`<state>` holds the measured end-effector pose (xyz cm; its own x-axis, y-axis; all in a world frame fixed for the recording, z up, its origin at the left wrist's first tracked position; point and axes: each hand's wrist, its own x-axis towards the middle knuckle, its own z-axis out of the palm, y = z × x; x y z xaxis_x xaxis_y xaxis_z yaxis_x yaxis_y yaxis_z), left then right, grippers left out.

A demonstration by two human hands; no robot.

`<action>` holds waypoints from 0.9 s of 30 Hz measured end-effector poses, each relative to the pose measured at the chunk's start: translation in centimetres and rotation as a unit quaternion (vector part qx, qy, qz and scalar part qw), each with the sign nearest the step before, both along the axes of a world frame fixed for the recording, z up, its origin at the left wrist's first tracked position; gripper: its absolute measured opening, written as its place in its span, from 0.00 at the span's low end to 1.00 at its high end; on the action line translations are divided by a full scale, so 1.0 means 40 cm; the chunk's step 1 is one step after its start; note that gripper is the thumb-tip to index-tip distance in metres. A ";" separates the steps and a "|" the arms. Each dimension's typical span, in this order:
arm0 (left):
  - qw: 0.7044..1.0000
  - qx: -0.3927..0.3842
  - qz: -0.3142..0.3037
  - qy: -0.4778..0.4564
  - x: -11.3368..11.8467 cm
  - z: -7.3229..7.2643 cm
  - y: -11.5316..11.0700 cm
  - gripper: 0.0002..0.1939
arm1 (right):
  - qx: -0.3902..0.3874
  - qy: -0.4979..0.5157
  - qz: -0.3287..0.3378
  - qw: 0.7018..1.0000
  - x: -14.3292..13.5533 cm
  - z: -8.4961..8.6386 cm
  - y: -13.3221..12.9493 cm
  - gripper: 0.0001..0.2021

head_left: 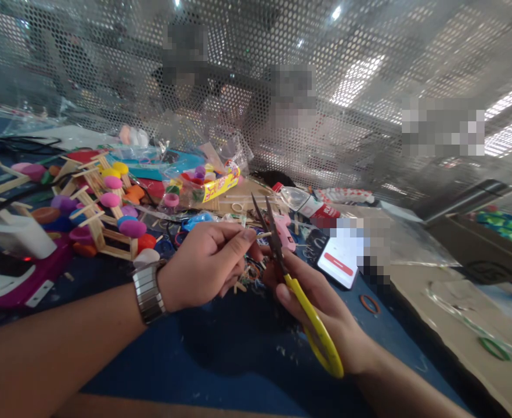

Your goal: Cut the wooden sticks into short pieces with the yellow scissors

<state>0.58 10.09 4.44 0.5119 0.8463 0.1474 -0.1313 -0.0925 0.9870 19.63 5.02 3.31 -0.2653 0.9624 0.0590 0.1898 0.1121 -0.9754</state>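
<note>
Scissors [291, 278], yellow handles, dark blades parted, gripped by right hand [321, 302], left hand [204, 264] fingers pinching thin wooden stick [262, 235]

Both hands close together, left [204, 264] pinched shut, right [321, 302] curled, forearms converging.

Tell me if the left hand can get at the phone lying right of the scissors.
Probably not directly: the left hand pinches a small stick, and the scissors and right hand lie between it and the phone.
</note>
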 end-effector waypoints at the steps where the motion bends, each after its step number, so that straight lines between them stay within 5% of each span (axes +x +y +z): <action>1: 1.000 0.000 0.001 0.001 0.000 0.000 0.000 0.18 | -0.001 -0.005 -0.001 1.000 -0.001 0.003 0.000 0.28; 14: 1.000 0.005 0.011 0.012 0.000 -0.004 0.003 0.19 | 0.005 -0.011 -0.002 1.000 -0.018 0.029 0.012 0.26; 27: 0.999 0.014 0.029 0.002 0.001 -0.006 0.002 0.17 | -0.014 0.045 -0.019 0.999 -0.004 -0.008 0.010 0.27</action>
